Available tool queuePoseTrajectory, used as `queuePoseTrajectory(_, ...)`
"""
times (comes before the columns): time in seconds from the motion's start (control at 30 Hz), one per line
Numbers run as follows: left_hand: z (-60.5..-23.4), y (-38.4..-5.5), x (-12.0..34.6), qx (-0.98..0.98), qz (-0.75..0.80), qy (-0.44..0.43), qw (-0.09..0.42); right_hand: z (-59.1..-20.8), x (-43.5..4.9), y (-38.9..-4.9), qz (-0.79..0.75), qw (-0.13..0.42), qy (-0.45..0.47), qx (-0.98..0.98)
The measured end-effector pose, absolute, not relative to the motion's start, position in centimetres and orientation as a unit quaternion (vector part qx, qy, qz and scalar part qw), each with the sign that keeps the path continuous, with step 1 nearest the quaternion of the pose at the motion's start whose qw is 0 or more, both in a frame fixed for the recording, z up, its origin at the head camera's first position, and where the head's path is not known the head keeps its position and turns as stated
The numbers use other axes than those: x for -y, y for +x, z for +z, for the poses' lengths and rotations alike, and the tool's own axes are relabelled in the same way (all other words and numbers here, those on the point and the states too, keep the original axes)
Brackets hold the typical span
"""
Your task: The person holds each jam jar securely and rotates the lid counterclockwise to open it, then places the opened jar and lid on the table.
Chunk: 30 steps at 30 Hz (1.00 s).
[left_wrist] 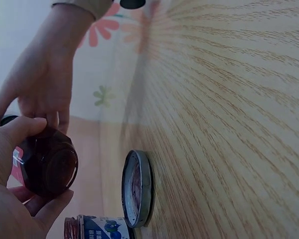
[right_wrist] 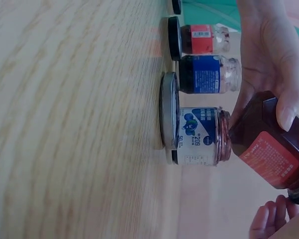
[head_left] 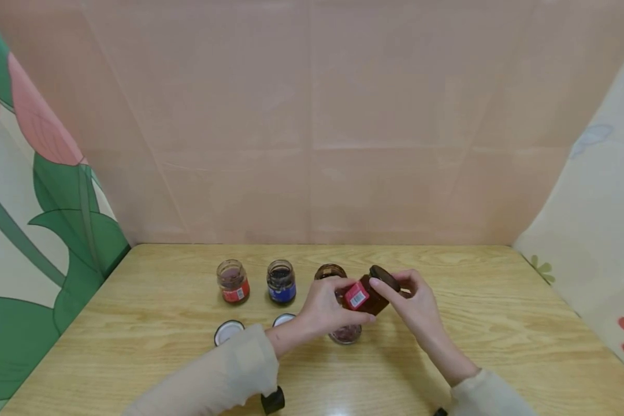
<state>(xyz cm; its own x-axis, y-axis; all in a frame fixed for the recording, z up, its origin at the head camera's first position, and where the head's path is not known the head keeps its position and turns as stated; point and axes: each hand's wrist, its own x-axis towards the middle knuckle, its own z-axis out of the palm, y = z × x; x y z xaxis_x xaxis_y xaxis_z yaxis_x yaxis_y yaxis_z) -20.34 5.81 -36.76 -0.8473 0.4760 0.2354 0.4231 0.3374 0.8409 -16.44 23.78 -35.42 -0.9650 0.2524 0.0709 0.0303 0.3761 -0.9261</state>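
My left hand (head_left: 317, 309) grips the body of a dark red-brown faceted jar (head_left: 377, 301) with a red label (right_wrist: 269, 160), tilted above the table. The black lid (head_left: 383, 278) is at the jar's upper right end, and my right hand (head_left: 418, 303) pinches it between thumb and fingers. In the left wrist view, the base of the jar faces the camera. Behind and below the left hand stands an open jar with a white and blue label (right_wrist: 197, 134), partly hidden in the head view. An upturned lid (left_wrist: 138, 189) lies in front of it.
Two open jars stand to the left on the wooden table (head_left: 135, 335): one with a red label (head_left: 234, 292), one with a blue label (head_left: 282, 292). Before them lie upturned lids, one white inside (head_left: 229, 332), another (head_left: 283, 319) partly behind the left wrist. A backdrop (head_left: 312, 144) rises behind.
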Motion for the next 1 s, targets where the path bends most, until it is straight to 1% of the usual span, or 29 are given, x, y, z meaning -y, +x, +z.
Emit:
queuePoseTrajectory(0.23, -36.7, -20.33, -5.75, -0.824, 0.505, 0.257, 0.02, -35.44, -23.98, -16.13, 0.616, 0.091, 0.014, 0.782)
queuePoseTrajectory(0.4, -36.65, -20.26, -5.71, -0.826, 0.505, 0.249, 0.023, -35.34, -24.01, -15.96, 0.631, 0.084, 0.035, 0.77)
queuePoseTrajectory(0.53, -36.63, -20.25, -5.7, -0.826, 0.505, 0.249, 0.023, -35.21, -24.07, -15.94, 0.607, 0.067, 0.017, 0.791)
queuePoseTrajectory(0.67, -36.69, -20.35, -5.73, -0.825, 0.502, 0.259, 0.014, -34.98, -23.93, -16.28, 0.561, 0.056, -0.03, 0.826)
queuePoseTrajectory(0.83, -36.79, -20.34, -5.82, -0.825, 0.496, 0.27, 0.004, -34.92, -23.58, -16.79, 0.538, 0.061, -0.078, 0.837)
queuePoseTrajectory(1.0, -36.76, -20.29, -5.86, -0.825, 0.494, 0.277, 0.001, -34.98, -23.5, -16.87, 0.547, 0.076, -0.093, 0.828)
